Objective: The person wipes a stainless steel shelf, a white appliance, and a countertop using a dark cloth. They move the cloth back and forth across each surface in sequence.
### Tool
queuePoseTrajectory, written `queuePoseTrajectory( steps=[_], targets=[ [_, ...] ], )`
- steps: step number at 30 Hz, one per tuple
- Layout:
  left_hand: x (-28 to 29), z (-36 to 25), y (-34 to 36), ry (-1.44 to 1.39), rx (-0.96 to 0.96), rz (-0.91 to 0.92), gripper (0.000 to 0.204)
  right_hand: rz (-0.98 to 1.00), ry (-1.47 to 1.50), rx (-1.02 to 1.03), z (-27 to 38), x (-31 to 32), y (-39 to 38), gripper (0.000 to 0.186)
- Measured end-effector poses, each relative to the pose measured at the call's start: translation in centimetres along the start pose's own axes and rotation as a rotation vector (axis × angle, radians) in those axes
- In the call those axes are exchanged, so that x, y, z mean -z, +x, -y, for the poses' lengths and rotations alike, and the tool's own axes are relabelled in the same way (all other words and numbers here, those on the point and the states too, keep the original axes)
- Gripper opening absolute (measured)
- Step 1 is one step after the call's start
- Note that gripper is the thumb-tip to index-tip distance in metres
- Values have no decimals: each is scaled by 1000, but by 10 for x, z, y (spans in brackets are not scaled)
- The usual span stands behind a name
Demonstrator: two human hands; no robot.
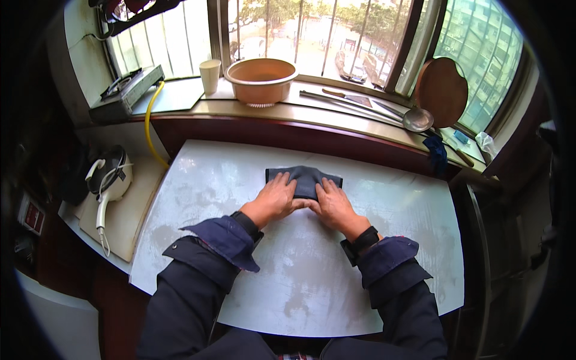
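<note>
A dark grey folded cloth lies toward the far middle of the pale table, its centre slightly raised and its corners spread. My left hand rests on its near left part, fingers pointing away over the top. On the near right part is my right hand, placed the same way. The two thumbs come together at the cloth's near edge, so both hands grip it there. What lies under the palms is hidden. Dark bands circle both wrists below the rolled dark sleeves.
The table shows wet-looking patches. Along the windowsill stand a gas stove, a paper cup, an orange basin, a knife, a ladle and a round board. A white electric pot sits left.
</note>
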State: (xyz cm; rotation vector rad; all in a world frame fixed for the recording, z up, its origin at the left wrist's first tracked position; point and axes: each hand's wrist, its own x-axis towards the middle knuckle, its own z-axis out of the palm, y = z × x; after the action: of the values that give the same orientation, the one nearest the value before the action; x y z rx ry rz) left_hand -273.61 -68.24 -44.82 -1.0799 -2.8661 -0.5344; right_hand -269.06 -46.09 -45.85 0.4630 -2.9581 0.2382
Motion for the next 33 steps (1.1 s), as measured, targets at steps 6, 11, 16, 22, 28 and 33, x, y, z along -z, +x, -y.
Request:
queuePoseTrajectory(
  steps=[6, 11, 16, 22, 28, 33],
  targets=[
    [-5, -34, -63, 17, -27, 53, 87, 23, 42, 38, 18, 6, -79, 75],
    [-6, -95, -154, 15, -49, 157, 91, 18, 8, 116, 62, 11, -183, 78],
    [-12, -141, -255, 54, -87, 5, 90, -14, 33, 180, 113, 21, -270, 78],
    [-5, -160, -334, 36, 36, 18, 94, 87, 20, 267, 167, 29, -307, 83],
    [15, -104, -339, 17, 116, 15, 92, 24, 8, 366, 193, 11, -241, 76],
    [28, -33, -288, 56, 116, 16, 84, 43, 42, 324, 188, -9, -152, 73]
  ],
)
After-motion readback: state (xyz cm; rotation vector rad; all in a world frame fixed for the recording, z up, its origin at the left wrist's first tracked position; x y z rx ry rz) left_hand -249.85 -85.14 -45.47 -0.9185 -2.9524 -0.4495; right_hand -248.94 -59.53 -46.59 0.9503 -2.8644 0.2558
